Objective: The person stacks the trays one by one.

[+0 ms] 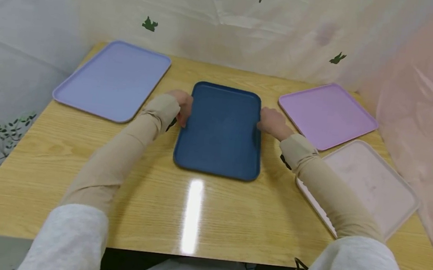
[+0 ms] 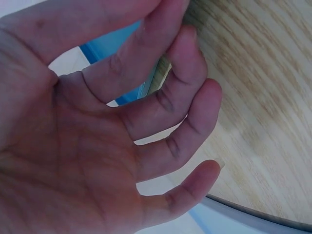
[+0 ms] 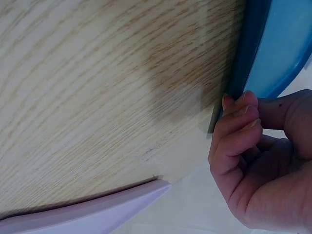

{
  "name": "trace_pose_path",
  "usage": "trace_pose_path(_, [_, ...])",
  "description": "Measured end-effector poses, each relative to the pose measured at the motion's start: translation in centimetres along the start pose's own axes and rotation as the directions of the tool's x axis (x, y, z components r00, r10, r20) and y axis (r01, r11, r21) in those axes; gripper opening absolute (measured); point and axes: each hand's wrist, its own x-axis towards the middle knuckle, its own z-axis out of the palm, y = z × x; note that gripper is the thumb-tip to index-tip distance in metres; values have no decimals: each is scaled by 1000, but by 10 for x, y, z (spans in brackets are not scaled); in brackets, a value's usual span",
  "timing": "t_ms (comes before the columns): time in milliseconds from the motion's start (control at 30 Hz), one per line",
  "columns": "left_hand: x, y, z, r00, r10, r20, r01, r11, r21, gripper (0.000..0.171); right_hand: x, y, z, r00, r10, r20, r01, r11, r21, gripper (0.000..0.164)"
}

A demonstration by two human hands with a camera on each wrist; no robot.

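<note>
The dark blue tray [image 1: 221, 131] is taking up the middle of the table [image 1: 239, 218], wood showing all around it and widest toward the near edge. The left hand [image 1: 181, 105] is pinching its left rim, fingers bent; the right hand [image 1: 274, 123] is pinching the opposite rim, fingers curled in — near the purple tray [image 1: 329, 114]. The periwinkle tray [image 1: 114, 81] is lying leftward; rightward, the pale tray [image 1: 375, 184] is partly hiding behind a sleeve [image 1: 333, 199].
</note>
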Motion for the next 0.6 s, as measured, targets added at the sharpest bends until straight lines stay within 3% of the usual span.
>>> trace_pose_path(200, [2,0,2,1000,-1,14,1,1000,12,15,-2,1,0,1000,-17,17,17,1000,3,11])
trace_pose_path(600, [0,1,4,1000,-9,17,10,999,-50,16,-4,1,0,999,-17,34,17,1000,-6,16])
